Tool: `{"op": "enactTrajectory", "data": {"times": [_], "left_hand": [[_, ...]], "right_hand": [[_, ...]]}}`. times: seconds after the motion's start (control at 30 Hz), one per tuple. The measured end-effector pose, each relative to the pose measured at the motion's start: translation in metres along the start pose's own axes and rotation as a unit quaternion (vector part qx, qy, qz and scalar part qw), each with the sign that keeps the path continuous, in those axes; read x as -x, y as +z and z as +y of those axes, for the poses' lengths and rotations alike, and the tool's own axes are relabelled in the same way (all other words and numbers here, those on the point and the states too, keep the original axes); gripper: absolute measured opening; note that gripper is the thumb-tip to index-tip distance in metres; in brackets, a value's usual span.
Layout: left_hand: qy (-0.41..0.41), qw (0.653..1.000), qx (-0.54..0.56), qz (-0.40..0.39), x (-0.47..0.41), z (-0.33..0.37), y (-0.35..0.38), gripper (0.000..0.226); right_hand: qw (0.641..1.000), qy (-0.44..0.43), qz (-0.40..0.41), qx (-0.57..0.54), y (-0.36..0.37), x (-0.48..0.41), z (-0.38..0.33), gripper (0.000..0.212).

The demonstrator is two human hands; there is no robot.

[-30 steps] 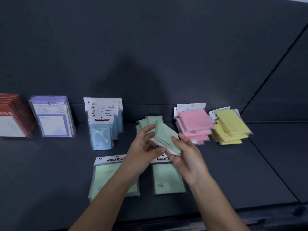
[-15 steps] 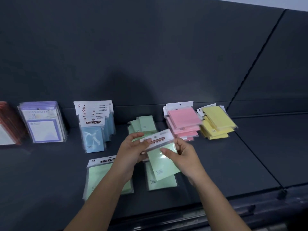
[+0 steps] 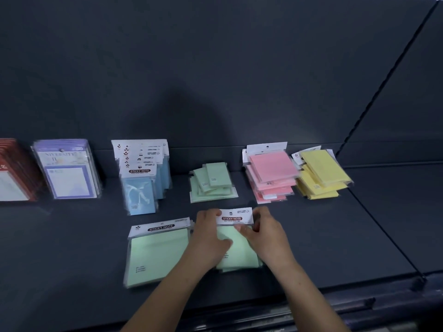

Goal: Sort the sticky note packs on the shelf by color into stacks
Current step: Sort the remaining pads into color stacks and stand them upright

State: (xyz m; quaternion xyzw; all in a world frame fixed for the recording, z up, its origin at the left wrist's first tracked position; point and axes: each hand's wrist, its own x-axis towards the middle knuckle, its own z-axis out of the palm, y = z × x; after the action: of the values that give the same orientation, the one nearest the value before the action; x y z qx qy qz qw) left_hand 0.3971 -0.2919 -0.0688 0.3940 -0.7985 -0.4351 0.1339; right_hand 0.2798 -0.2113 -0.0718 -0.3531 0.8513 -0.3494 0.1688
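Both hands on 1 green sticky note pack lying on dark shelf, front centre. Left hand and right hand pinch its white header. Larger green pack just beside, left

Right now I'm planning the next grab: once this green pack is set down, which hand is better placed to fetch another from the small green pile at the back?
Neither clearly: the small green pile lies behind both. Slight edge to the left hand.
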Motion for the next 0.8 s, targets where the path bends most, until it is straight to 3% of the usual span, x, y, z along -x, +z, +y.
{"op": "enactTrajectory", "data": {"times": [0.13,0.2,0.27,0.37,0.47,0.6,0.73,0.8], "left_hand": [[-0.011,0.999,-0.025,-0.025,-0.003,0.001,-0.001,0.067],[-0.010,1.000,-0.011,-0.024,-0.006,0.004,-0.005,0.071],[0.016,0.999,0.034,0.021,-0.012,0.007,-0.009,0.066],[0.037,0.991,0.079,0.104,-0.028,0.012,-0.019,0.060],[0.028,0.990,0.105,0.091,-0.047,0.015,-0.027,0.057],[-0.015,0.990,0.124,0.070,-0.064,0.017,-0.028,0.048],[-0.013,0.983,0.158,0.097,-0.064,0.013,-0.020,0.040],[-0.006,0.986,0.123,0.115,-0.063,0.012,-0.016,0.041]], "right_hand": [[0.999,0.014,-0.048,-0.014,-0.004,-0.006,-0.003,0.048],[1.000,-0.008,-0.018,0.023,-0.004,-0.010,-0.007,0.055],[0.998,-0.042,0.029,0.033,-0.002,-0.016,-0.015,0.046],[0.996,-0.080,0.009,-0.041,0.003,-0.028,-0.032,0.035],[0.991,-0.129,-0.010,-0.036,0.013,-0.044,-0.045,0.045],[0.991,-0.073,-0.031,-0.108,0.020,-0.063,-0.056,0.045],[0.980,-0.088,0.047,-0.171,0.025,-0.061,-0.056,0.027],[0.982,-0.079,0.078,-0.155,0.026,-0.065,-0.053,0.029]]}}
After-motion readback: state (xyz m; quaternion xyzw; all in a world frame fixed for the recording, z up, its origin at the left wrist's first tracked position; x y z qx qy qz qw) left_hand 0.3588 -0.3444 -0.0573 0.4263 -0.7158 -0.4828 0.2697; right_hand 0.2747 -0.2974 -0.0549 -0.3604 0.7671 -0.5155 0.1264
